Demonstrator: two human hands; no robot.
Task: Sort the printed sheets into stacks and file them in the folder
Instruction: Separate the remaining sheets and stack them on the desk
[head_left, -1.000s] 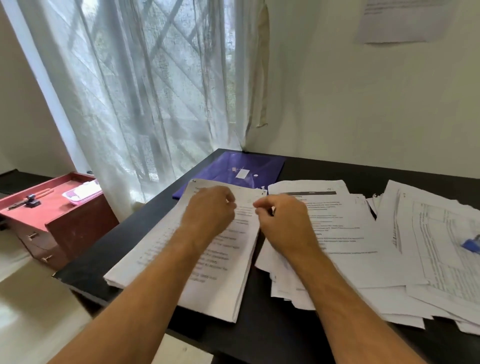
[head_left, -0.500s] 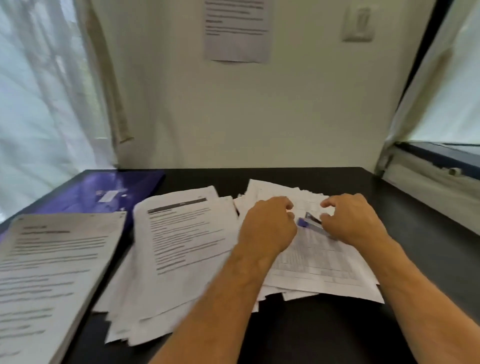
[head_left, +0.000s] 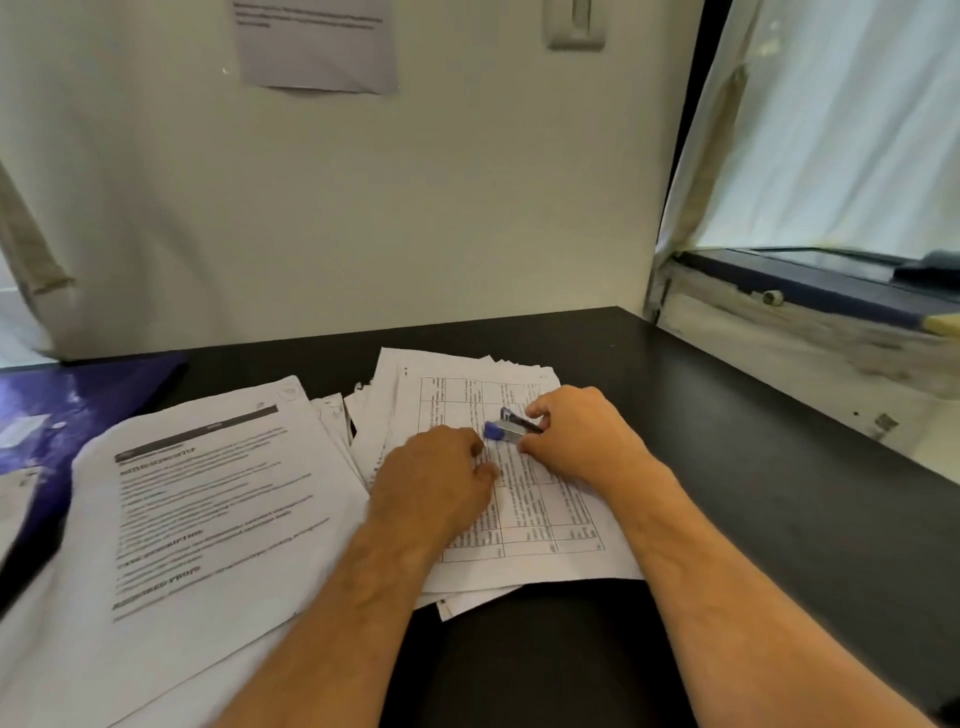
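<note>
A small blue and silver stapler (head_left: 506, 430) lies on a stack of table-printed sheets (head_left: 540, 514) on the black desk (head_left: 753, 493). My right hand (head_left: 576, 436) grips the stapler between thumb and fingers. My left hand (head_left: 434, 483) rests on the same stack just left of the stapler, fingers curled and touching the paper. A second stack of text sheets (head_left: 208, 514) lies to the left, overlapping loose pages. The purple folder (head_left: 67, 410) lies flat at the far left of the desk.
A wall with a taped notice (head_left: 311, 47) rises behind the desk. An open window with a curtain (head_left: 831, 130) and its sill (head_left: 810, 332) border the desk's right side. Bare desk surface shows in front and to the right of the stacks.
My view swung right from the left stack to the table-printed stack. Both hands moved there, and my right hand closed round the stapler.
</note>
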